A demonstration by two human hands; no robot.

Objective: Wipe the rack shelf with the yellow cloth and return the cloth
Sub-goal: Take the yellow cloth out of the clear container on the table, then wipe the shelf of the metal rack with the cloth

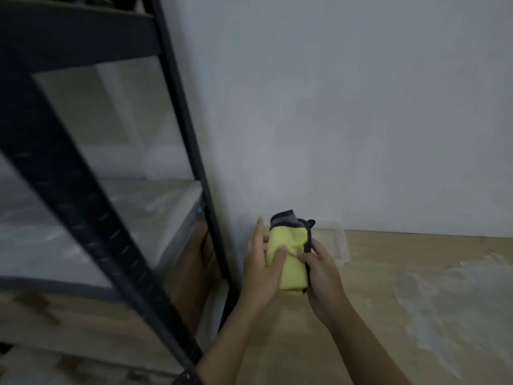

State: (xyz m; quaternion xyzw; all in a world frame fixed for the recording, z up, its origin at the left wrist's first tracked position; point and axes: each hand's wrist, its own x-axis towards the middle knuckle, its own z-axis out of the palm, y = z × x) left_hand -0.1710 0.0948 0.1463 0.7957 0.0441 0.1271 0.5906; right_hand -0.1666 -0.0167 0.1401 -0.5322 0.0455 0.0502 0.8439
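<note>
Plain white wall (361, 107) above a tan floor (374, 262) with pale patches, dim light.

black rack post (194, 151) left, bare wall (361, 107) ahead; floor (402, 287) seemingly open right

No text, label, brand or number can be read; the view is motion-blurred. A small bluish mark (199, 209) is seen on the rack (177, 112) at its shelf corner, too blurred to be made out.
</note>
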